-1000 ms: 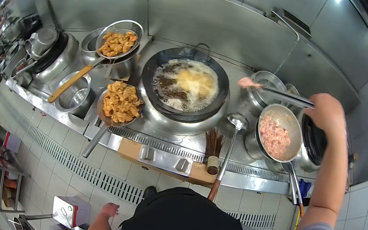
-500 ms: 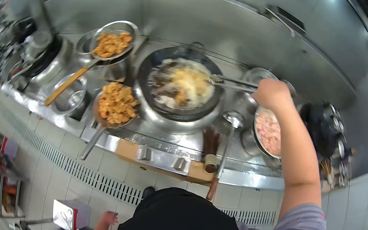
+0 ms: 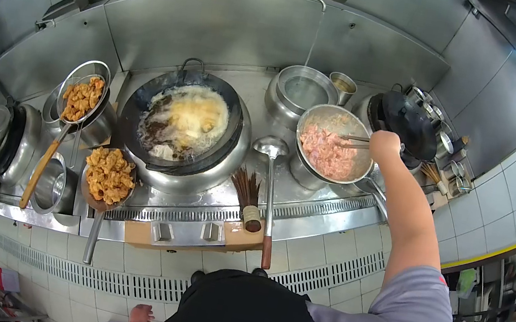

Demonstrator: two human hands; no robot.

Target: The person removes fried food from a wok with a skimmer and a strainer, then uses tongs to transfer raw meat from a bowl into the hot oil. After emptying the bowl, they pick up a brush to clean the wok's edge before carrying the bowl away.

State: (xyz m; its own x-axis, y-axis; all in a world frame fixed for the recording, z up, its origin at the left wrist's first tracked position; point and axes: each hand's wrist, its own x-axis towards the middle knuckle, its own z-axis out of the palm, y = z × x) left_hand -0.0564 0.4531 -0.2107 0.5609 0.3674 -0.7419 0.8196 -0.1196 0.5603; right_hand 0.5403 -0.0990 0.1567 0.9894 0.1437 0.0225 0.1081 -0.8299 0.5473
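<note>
Tongs Down in the Raw Meat

My right hand is closed around the tongs, which reach leftward over the rim of a metal bowl. Their tips are among the pink pieces inside; whether they are pinched on one, I cannot tell. The bowl sits tilted on a metal pot, at the right part of the steel cooktop.

My left hand hangs low over the tiled floor, beside my black apron, its fingers loosely curled and apart from everything on the cooktop.

To the left of the bowl, well apart from it, a dark wok holds bubbling oil, with a pale yellow mass frothing in it. Between wok and bowl lie a long ladle and a bristle brush, side by side, the ladle's wooden end jutting past the front edge. Behind the bowl stands a round pot of water. Left of the wok, golden-brown fried pieces fill a wooden-handled strainer, and more are heaped in a metal-handled scoop nearer me.
</note>
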